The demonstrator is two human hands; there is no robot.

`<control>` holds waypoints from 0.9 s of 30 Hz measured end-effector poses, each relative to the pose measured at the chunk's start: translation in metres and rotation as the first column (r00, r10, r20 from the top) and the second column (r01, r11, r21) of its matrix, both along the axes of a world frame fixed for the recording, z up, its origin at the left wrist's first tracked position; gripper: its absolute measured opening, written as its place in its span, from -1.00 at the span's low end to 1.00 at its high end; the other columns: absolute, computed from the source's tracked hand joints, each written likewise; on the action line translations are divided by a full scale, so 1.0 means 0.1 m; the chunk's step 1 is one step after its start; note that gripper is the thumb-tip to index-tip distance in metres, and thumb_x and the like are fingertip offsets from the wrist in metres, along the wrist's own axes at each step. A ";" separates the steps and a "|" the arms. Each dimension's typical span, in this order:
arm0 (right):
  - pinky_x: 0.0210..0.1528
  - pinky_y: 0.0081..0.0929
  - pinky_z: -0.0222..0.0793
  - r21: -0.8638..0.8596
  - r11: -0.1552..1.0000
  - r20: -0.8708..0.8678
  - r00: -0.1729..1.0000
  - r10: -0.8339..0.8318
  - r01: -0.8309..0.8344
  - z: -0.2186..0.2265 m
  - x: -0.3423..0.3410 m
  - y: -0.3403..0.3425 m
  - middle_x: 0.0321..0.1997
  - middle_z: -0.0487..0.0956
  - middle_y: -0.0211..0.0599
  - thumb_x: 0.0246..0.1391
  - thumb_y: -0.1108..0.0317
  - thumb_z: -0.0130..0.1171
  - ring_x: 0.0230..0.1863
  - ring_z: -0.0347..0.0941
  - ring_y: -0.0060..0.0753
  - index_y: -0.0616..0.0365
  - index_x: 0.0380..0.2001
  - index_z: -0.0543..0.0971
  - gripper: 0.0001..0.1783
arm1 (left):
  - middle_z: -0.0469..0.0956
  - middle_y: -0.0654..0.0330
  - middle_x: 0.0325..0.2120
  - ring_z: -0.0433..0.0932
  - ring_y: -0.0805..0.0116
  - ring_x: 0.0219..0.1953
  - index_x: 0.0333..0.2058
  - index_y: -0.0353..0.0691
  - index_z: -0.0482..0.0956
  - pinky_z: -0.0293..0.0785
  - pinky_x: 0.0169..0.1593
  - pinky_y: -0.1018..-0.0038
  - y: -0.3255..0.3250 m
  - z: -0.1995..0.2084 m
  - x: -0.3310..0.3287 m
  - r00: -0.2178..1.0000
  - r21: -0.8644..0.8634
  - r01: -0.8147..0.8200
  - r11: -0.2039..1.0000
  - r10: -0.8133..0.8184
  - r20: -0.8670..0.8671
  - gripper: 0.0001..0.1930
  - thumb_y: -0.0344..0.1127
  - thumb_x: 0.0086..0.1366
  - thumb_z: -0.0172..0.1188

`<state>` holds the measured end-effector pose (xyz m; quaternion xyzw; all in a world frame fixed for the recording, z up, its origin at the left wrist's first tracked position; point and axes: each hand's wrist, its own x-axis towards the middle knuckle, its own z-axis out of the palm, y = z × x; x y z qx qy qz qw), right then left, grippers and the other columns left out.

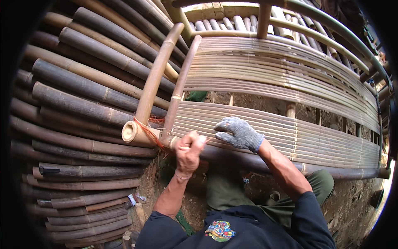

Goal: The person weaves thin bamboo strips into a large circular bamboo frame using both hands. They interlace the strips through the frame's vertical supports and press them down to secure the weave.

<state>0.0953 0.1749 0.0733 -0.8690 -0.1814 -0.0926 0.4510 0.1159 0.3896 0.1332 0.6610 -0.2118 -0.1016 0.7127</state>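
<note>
My bare left hand (190, 152) is closed in a fist at the near left corner of a bamboo bench frame (244, 156). A thin tan strand (210, 139) stretches from it to my right hand (238, 133), which wears a grey knit glove and pinches the other end. Both hands are just above the near band of narrow bamboo slats (265, 122). Beside my left hand, orange cord (150, 132) is wrapped around the joint of the frame's thick bamboo pole. The strand's ends are hidden in my fingers.
Dark bamboo poles (83, 141) lie stacked along the left. A second band of slats (265, 68) spans the bench's far side, with a gap before the near band. Curved bamboo rails (323, 35) rise at the back right. My knees are against the bench's near side.
</note>
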 end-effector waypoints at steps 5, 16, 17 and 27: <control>0.41 -0.30 0.10 0.602 0.773 -0.195 0.976 -0.101 0.200 0.59 -0.54 -0.09 0.35 0.37 -0.01 0.29 0.15 0.04 0.39 0.25 -0.18 0.30 0.31 0.30 -0.37 | 0.37 0.18 -0.63 0.42 0.24 -0.55 -0.53 -0.22 0.51 0.36 -0.43 0.34 -0.39 0.49 -0.16 0.813 0.372 0.154 0.915 -0.331 0.479 -0.77 -0.31 0.27 0.30; -0.47 -0.43 0.44 0.224 0.615 -0.399 0.647 -0.650 0.756 1.08 -1.62 -1.29 -0.56 0.52 -0.38 0.31 0.17 0.06 -0.58 0.48 -0.46 0.20 -0.22 0.58 -0.70 | 0.60 0.17 -0.47 0.59 0.28 -0.43 -0.34 -0.18 0.68 0.54 -0.28 0.35 -0.32 0.45 1.08 0.850 0.803 0.030 0.596 -0.438 0.293 -0.67 -0.02 0.15 0.41; -0.48 -0.40 0.45 0.268 0.535 -0.355 0.598 -0.718 0.801 1.02 -1.51 -1.54 -0.59 0.51 -0.36 0.31 0.13 0.05 -0.60 0.48 -0.41 0.20 -0.25 0.59 -0.66 | 0.63 0.12 -0.41 0.62 0.20 -0.36 -0.32 -0.16 0.69 0.55 -0.21 0.28 -0.36 0.22 1.35 0.847 0.793 -0.029 0.608 -0.407 0.343 -0.68 0.00 0.20 0.34; -0.27 -0.10 0.56 -0.758 0.532 -0.229 0.610 -0.759 0.378 -0.37 0.38 -0.81 -0.43 0.66 0.00 0.07 0.23 0.11 -0.33 0.64 0.02 0.10 -0.48 0.70 -0.74 | 0.65 -0.16 -0.38 0.64 -0.18 -0.21 -0.38 -0.17 0.73 0.49 0.03 0.09 -1.02 -1.14 1.40 0.918 0.934 -0.073 0.350 -0.342 0.200 -0.49 -0.01 0.37 -0.18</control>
